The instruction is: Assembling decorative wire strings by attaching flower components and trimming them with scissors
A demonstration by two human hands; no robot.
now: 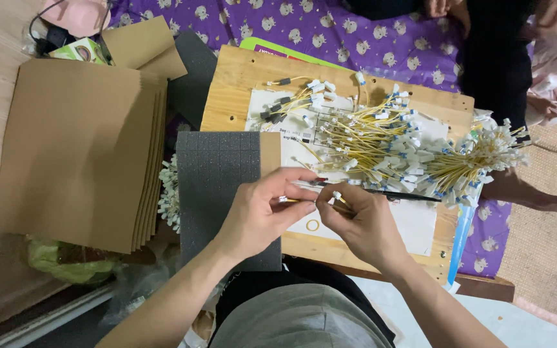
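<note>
At nine o'clock from my hands lies the biggest thing here, a stack of brown cardboard sheets [75, 151], fanned at its right edge. At twelve o'clock a purple patterned cloth [330, 29] covers the floor, and on it rests the wooden board [240, 80] I work over. A dark grey foam pad [217, 193] scored into squares sits on the board's left side, reaching under my left wrist. A white paper sheet [414, 225] is spread on the board beneath the wiring. At two o'clock a big heap of yellow wires with white and blue connectors [394, 148] sprawls across the paper, with a tighter bundle [485, 154] at its right end.

My left hand [262, 209] is closed, thumb and fingertips pinching one short yellow wire [291, 200]. My right hand [359, 222] is closed on the same wire from the other side, just touching my left fingertips. A white connector [337, 195] pokes up above my right fingers.
</note>
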